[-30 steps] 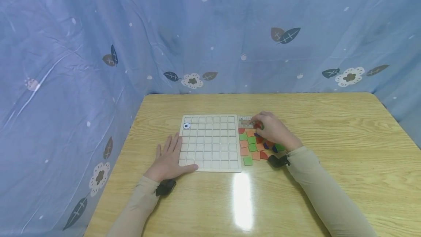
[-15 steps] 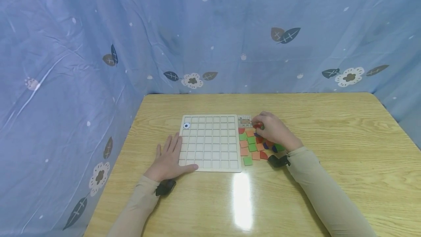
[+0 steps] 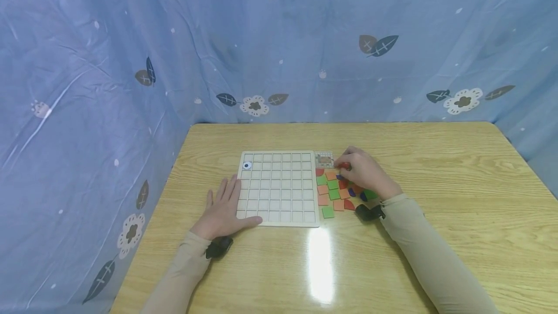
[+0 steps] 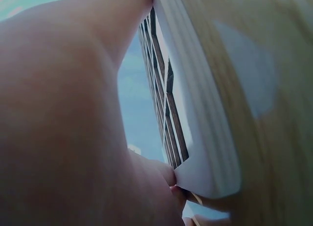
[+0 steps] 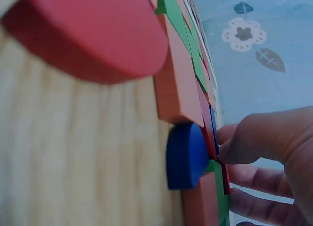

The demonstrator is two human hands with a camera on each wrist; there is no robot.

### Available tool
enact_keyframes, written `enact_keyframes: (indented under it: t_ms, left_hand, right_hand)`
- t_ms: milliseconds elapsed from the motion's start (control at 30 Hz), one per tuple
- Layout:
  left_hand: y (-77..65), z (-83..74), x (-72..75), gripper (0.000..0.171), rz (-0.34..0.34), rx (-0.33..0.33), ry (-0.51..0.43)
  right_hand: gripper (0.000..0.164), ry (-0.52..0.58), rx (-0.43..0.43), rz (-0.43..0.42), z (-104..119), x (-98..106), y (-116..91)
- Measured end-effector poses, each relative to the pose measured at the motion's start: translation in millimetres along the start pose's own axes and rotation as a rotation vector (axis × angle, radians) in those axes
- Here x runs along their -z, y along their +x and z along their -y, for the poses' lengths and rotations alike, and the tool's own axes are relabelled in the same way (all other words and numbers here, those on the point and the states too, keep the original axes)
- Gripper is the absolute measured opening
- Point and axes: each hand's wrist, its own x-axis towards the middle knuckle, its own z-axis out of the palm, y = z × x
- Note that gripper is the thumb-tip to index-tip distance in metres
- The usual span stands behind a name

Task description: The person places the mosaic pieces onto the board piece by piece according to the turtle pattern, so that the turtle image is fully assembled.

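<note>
Nearest on table point(image 3: 274, 275): left hand point(image 3: 223, 213), grip wide, fingers spread flat on left edge of white gridded board point(image 3: 280, 193). Just right of board: loose green, orange, red, blue tiles point(image 3: 333, 184). Beyond: right hand point(image 3: 368, 172), grip narrow, pinching red piece point(image 3: 345, 165) beside printed card point(image 3: 324, 160). Eye-printed tile point(image 3: 247, 165) in board's left column, second row from far edge. Farthest: blue floral curtain point(image 3: 301, 52).

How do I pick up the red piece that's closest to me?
Try pinching the red piece between its curved edge and its straight near edge, coming from above on your right. Those edges face bare table, while its left edge sits close to an orange square. Its sides look thick, so they should be easy to grip.
</note>
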Motion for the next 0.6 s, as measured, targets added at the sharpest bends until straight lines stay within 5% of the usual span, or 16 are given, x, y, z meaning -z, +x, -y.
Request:
enact_keyframes:
  t_ms: [600]
  left_hand:
    - [-2.3,-2.5,2.5,0.128,-0.003,0.004,-0.016]
  right_hand:
    - [0.017,-0.021,-0.04,0.019,-1.4,2.0,0.7]
